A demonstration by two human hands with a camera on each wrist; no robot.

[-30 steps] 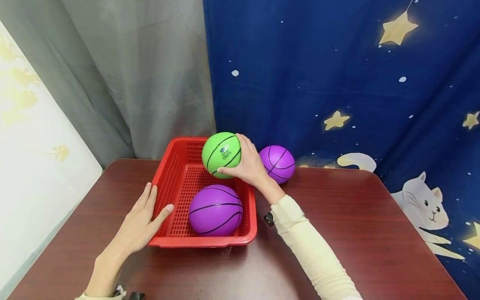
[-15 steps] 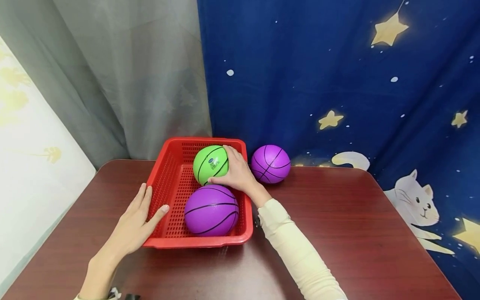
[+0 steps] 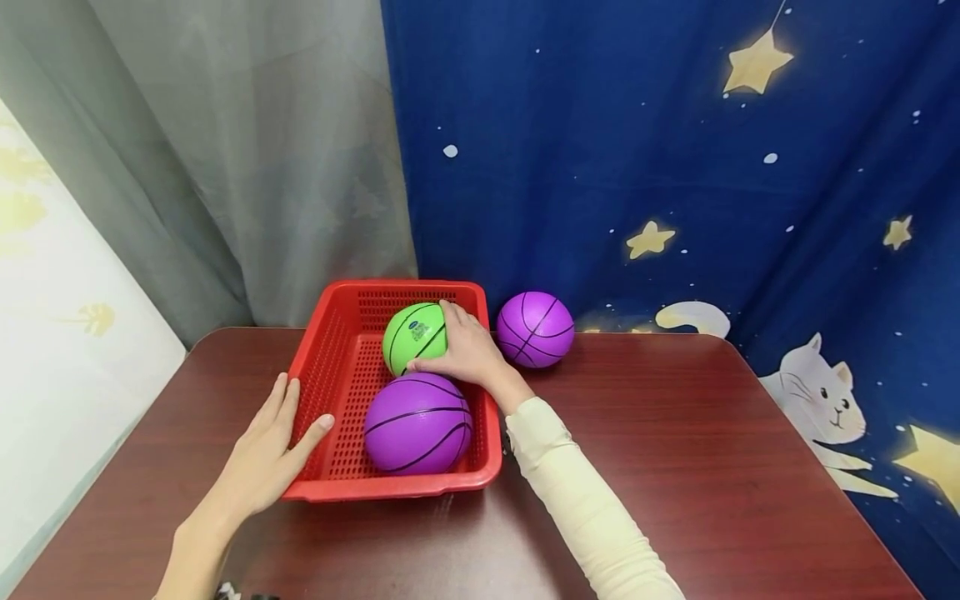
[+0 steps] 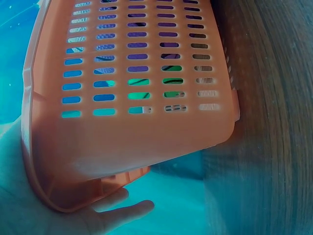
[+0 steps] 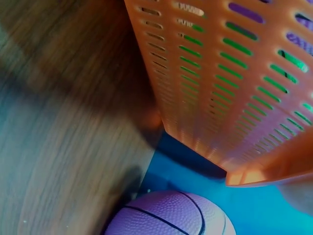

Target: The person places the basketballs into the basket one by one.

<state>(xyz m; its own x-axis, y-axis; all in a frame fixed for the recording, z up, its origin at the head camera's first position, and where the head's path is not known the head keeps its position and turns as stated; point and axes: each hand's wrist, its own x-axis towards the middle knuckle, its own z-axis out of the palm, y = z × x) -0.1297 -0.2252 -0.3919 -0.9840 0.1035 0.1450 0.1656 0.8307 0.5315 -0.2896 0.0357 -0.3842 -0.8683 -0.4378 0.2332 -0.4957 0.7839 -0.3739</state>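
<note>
while gripping a green ball (image 3: 415,335) with the right hand (image 3: 468,346), holds it inside a red basket (image 3: 375,489), toward the back, behind a large purple ball (image 3: 417,423). has fingers curled over the far and right sides of the green ball, with the thumb along the near side, just above the purple one. cannot tell of any contact between the two balls, or between the green ball and the basket floor.

with the left hand (image 3: 258,458), touches the basket's left rim, fingers straight, thumb pointing out over the inside. in the left wrist view, looks through the basket's slots at patches of green and purple.

just beside the back right corner, outside the basket, a second purple ball (image 3: 535,330), slightly apart from the wall in the right wrist view. under everything, a reddish brown table (image 3: 645,483); across its right half, a cream sleeve (image 3: 585,500). behind, a grey curtain (image 3: 315,167) and a blue curtain (image 3: 562,167) with printed stars and a white cat (image 3: 821,400). at far left, a white panel (image 3: 67,350) with yellow prints.
</note>
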